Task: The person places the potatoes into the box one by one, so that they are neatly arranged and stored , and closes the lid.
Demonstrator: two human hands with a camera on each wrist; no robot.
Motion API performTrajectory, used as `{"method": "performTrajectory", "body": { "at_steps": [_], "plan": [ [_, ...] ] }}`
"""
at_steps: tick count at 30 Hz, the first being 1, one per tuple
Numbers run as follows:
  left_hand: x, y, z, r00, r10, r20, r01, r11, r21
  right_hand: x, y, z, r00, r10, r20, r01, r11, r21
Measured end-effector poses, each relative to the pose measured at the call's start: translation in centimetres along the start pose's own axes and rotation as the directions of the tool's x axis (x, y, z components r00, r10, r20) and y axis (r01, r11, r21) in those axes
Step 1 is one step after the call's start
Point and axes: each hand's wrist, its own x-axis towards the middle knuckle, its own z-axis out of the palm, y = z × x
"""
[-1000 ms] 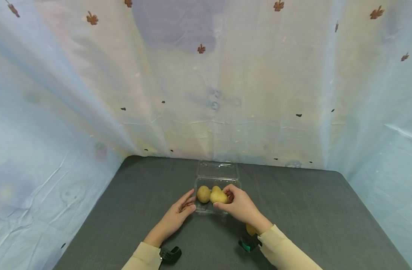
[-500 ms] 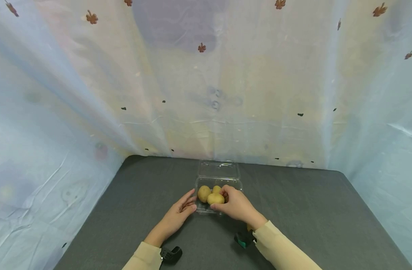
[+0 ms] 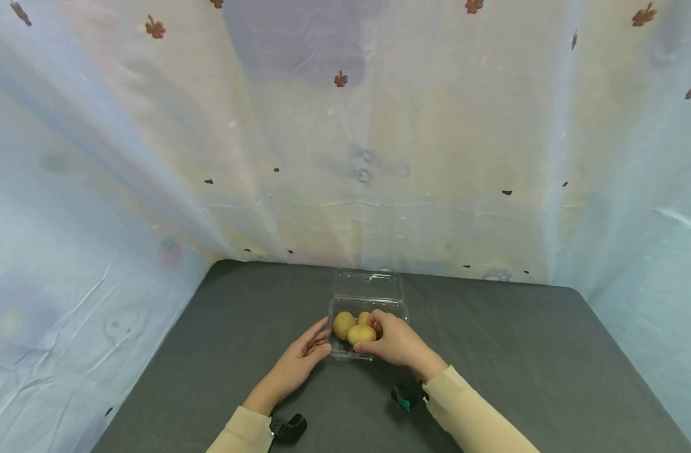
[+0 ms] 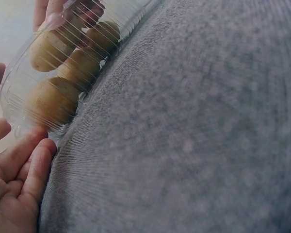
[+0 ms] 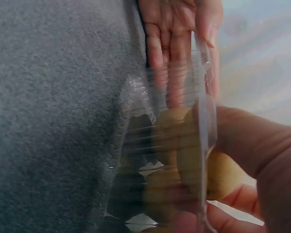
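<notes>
My right hand point(image 3: 395, 343) reaches into a clear plastic clamshell box point(image 3: 345, 356) and pinches a yellow potato point(image 3: 361, 335) between thumb and fingers. A second potato point(image 3: 343, 324) lies at the box's left side, and another potato point(image 3: 364, 317) shows just behind the held one. Through the ribbed wall in the left wrist view, one more potato point(image 4: 105, 36) appears near the right fingers. My left hand point(image 3: 291, 365) rests against the left side of the box with its fingers extended. From the right wrist, the left thumb is visible at the rim.
Hinged back, the box's transparent lid point(image 3: 368, 286) lies toward the far edge of the dark grey table point(image 3: 493, 365). A pale patterned curtain point(image 3: 425, 138) hangs behind and at both sides. Each wrist carries a black camera band point(image 3: 289, 428).
My right hand has shifted slightly left, bringing its potato closer to the left one. A yellow object visible under the right wrist earlier is now hidden. The left hand stays almost still.
</notes>
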Motion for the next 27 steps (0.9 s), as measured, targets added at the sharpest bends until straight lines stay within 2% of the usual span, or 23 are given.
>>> {"method": "performTrajectory", "body": {
  "at_steps": [10,13,21,24,27],
  "plan": [
    [0.0,-0.2,0.1,1.0,0.009,0.001,-0.009,1.0,0.017,0.4,-0.1,-0.6,0.997,0.002,0.071,-0.001,1.0,-0.006],
    [0.1,-0.4,-0.1,1.0,0.001,0.002,-0.001,1.0,0.008,0.6,-0.3,-0.4,0.999,0.005,0.053,-0.003,1.0,-0.027],
    [1.2,-3.0,-0.3,1.0,-0.007,0.001,0.007,1.0,0.026,0.8,-1.1,0.7,0.999,0.021,-0.039,-0.023,0.998,-0.054],
    [1.1,-3.0,-0.3,1.0,-0.002,0.004,0.002,1.0,0.019,0.8,-1.1,0.8,0.999,0.011,-0.042,-0.013,0.998,-0.066],
    [0.8,-2.1,-0.3,1.0,-0.004,0.015,0.004,1.0,0.005,0.7,-1.0,0.7,1.0,-0.002,-0.023,0.0,0.998,-0.067]
  ]
}}
